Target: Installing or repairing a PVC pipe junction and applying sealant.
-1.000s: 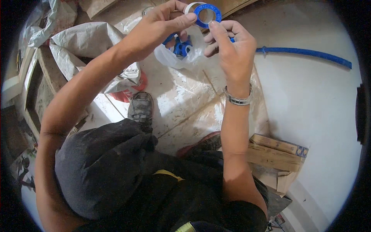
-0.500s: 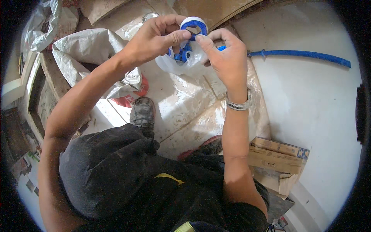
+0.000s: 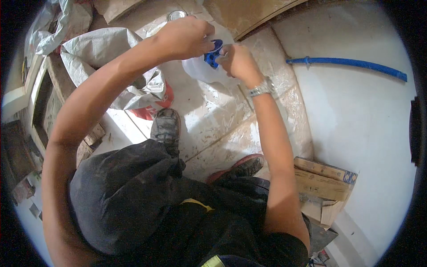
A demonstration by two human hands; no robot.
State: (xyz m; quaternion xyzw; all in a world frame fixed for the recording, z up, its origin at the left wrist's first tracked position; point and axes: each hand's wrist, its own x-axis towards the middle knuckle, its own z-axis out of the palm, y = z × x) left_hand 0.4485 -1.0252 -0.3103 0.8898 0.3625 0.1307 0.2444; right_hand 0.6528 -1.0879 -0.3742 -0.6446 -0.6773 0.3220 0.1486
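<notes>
High in the view, my left hand [image 3: 191,38] is closed on a blue-and-white roll of thread seal tape [image 3: 217,45], which is tilted so that mostly its blue edge shows. Close against the roll's right side, my right hand [image 3: 240,62], with a metal watch on the wrist, has its fingers pinched together. What lies in that pinch is hidden. Just below both hands, a white translucent plastic bag [image 3: 199,70] rests on the floor with blue fittings [image 3: 211,60] in it, partly covered by my fingers.
A blue pipe [image 3: 351,63] runs along the white wall at right. Flattened cardboard boxes [image 3: 318,182] lean near my right elbow. At left are a white woven sack [image 3: 100,44] and a wooden frame [image 3: 62,80]. A round metal can [image 3: 176,15] stands beyond my left hand.
Both hands have turned, and the tape roll has tipped from facing me to nearly edge-on. My left hand has risen over it, while my right hand has shifted left and its wrist has bent.
</notes>
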